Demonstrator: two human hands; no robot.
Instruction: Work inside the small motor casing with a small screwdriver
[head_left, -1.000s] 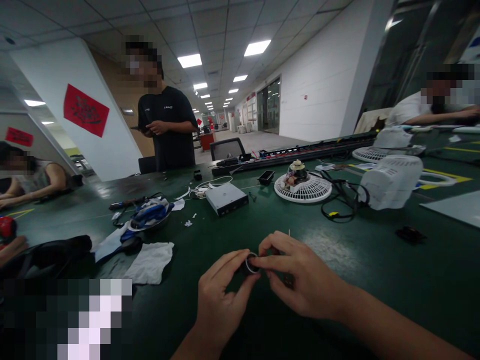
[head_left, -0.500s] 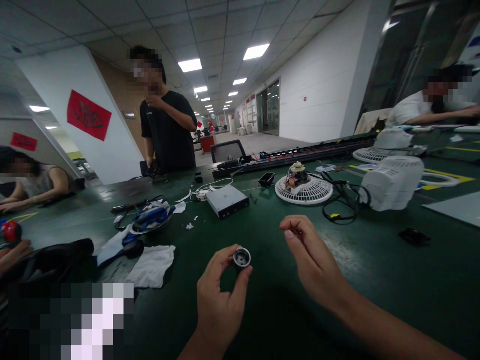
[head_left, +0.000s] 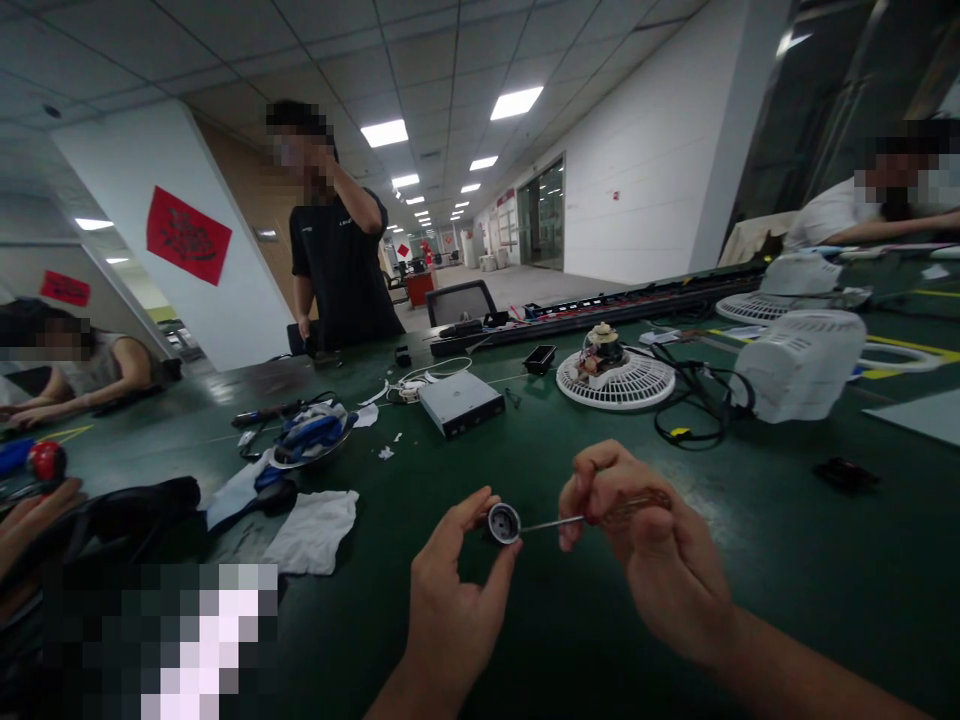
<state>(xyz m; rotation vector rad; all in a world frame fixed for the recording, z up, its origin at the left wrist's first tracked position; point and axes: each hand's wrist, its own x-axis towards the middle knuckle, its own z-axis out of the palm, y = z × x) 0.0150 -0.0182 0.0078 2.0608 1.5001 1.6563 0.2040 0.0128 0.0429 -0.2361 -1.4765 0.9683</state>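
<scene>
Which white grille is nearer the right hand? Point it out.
The grille with exposed motor parts on top, nearer the right hand; the other grille lies farther back, toward the picture's right.

Rectangular ceiling panels (head_left: 517, 103) glowed above and beyond the counter (head_left: 465, 465), though the room looked dim. The counter's surface showed dull glare, its near part deep shadow. Wide-angle distortion leaned the white pillar (head_left: 135, 150) beyond its left side.
</scene>
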